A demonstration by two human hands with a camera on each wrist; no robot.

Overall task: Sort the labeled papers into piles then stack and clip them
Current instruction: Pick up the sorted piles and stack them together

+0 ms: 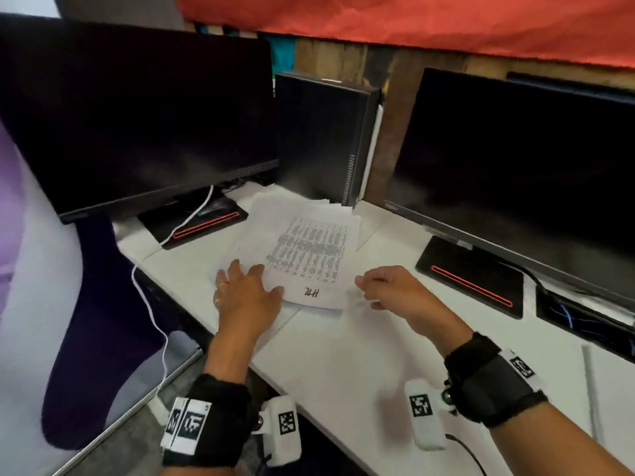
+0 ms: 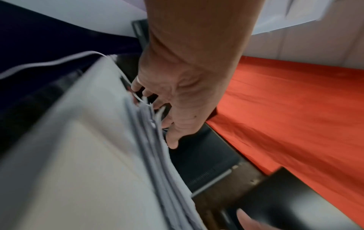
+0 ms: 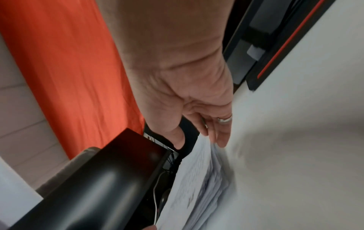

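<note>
White printed sheets form a loose stack of papers (image 1: 302, 249) lying on the white desk (image 1: 360, 345), between the bases of two dark monitors and in front of a black computer tower (image 1: 323, 135). The top sheet carries a dense table of print and a handwritten label near its close edge; the sheets beneath fan out unevenly at the far corners. The left hand (image 1: 245, 292) lies flat on the stack's near left corner, fingers spread and straight, with rings on two of them. The right hand (image 1: 388, 286) hovers just beside the stack's near right edge, fingers loosely bent and holding nothing; from the right wrist view its fingertips (image 3: 221, 142) reach the edge of the pile, though the blur hides whether they touch it. The left monitor (image 1: 137, 121) and the right monitor (image 1: 515, 166) are both dark. A white cable (image 1: 151, 307) trails off the desk's left edge. Red cloth (image 1: 412, 18) hangs behind.
</note>
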